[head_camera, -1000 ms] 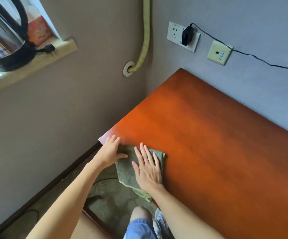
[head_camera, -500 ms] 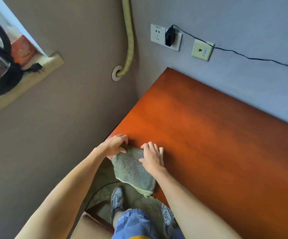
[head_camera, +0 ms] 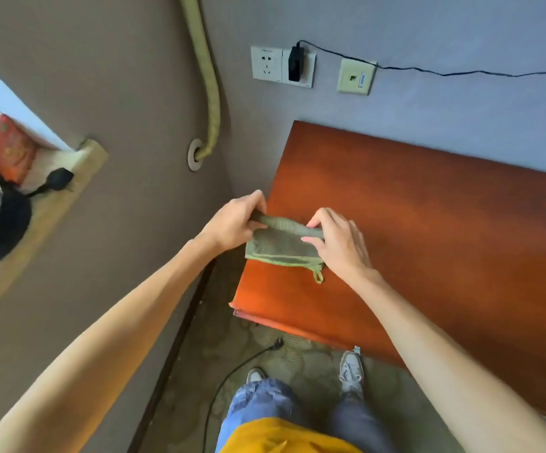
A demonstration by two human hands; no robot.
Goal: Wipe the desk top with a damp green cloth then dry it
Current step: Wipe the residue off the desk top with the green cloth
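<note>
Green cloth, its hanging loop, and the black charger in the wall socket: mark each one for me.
green cloth (head_camera: 281,245): head view, on the flat folded part between the hands.
hanging loop (head_camera: 318,276): head view, on the loop at the cloth's near right corner.
black charger (head_camera: 294,64): head view, on its body.

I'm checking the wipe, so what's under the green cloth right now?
The green cloth lies on the desk top near its left edge, with its far edge lifted by the left hand and right hand. The wood beneath it is covered.
</note>
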